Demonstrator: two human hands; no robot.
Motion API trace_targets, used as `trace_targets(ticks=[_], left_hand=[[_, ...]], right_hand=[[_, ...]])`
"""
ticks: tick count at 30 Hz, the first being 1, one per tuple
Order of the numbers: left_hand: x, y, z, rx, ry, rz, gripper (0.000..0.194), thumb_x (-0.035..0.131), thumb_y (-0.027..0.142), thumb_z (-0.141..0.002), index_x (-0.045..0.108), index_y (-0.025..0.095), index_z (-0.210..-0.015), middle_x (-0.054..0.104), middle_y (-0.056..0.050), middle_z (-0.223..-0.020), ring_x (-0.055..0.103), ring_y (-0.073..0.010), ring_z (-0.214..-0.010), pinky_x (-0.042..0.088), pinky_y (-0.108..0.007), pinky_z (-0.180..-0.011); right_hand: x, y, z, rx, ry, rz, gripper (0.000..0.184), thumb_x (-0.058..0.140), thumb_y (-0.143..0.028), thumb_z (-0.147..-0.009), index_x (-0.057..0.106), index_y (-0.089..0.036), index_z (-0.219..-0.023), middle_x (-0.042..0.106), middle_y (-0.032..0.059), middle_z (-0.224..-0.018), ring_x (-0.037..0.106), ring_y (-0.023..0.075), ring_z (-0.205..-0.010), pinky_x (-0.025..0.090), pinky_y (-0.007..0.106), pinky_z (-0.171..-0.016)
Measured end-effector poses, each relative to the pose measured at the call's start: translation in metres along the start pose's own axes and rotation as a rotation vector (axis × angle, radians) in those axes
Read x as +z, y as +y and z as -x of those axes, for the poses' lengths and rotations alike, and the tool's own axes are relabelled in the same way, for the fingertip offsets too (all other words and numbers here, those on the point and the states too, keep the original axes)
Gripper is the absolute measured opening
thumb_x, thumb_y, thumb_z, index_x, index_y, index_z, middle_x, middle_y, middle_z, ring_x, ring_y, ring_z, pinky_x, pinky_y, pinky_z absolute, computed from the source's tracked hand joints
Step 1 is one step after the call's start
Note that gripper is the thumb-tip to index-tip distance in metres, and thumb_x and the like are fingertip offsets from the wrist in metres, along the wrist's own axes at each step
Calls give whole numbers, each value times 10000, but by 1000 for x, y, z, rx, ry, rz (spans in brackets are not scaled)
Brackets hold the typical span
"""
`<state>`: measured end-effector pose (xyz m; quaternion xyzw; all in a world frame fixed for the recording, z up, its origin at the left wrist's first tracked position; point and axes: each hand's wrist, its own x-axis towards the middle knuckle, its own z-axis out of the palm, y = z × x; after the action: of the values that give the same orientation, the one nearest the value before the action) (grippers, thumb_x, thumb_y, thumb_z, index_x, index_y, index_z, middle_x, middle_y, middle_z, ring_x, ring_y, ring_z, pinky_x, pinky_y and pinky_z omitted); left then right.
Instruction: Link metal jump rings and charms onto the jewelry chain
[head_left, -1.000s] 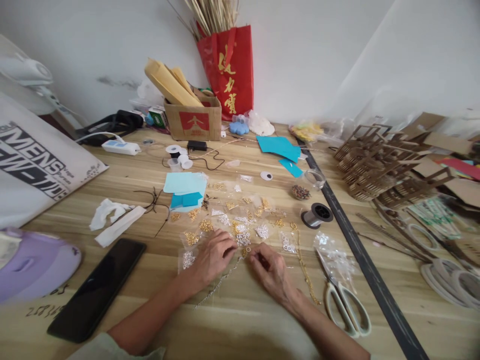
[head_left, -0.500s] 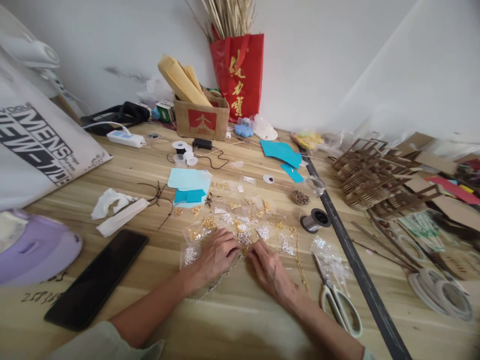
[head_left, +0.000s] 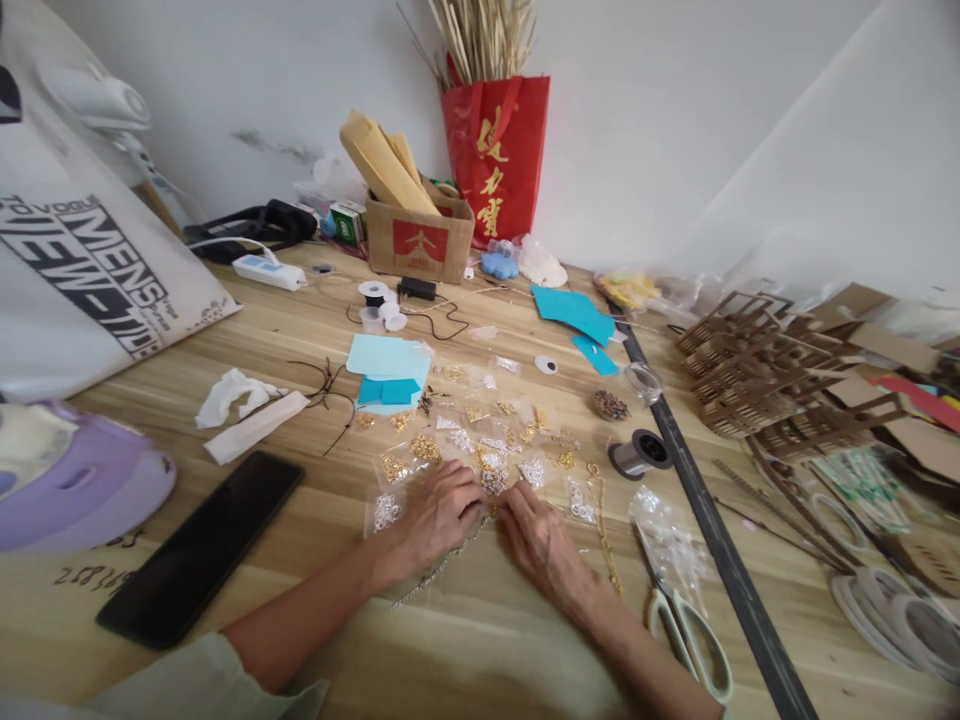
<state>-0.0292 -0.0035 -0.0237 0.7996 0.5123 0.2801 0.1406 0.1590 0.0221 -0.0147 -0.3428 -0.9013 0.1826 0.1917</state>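
While the fingers of the left hand [head_left: 439, 502] and right hand [head_left: 536, 532] are curled near each other, whether anything is pinched cannot be told. The silver chain [head_left: 439, 570] is laid nearside of the left fingers; its upper end is best steadied there, clear of the small silver pieces [head_left: 494, 483] just beyond.

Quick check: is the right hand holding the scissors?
No, the scissors lie on the table, off to the right of the right hand and apart from it.
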Motion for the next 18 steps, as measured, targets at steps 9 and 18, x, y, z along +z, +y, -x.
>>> trace_targets(ticks=[9,18], left_hand=[[5,-3,1,15,30,6,190,571,166,-907,676,172,-748,601,-29,-768,517,-194,-812,399,-330,-770],[5,-4,1,20,28,1,204,557,173,-917,678,170,-753,610,-30,-771,524,-191,-812,404,-330,-770]], right_hand=[[2,4,0,-46,-6,46,196,388,-56,-925,449,-207,-817,502,15,-765,484,145,-581,360,257,-514],[3,5,0,-52,-18,87,211,391,-7,-887,453,-203,-839,508,24,-789,504,156,-617,369,255,-533]])
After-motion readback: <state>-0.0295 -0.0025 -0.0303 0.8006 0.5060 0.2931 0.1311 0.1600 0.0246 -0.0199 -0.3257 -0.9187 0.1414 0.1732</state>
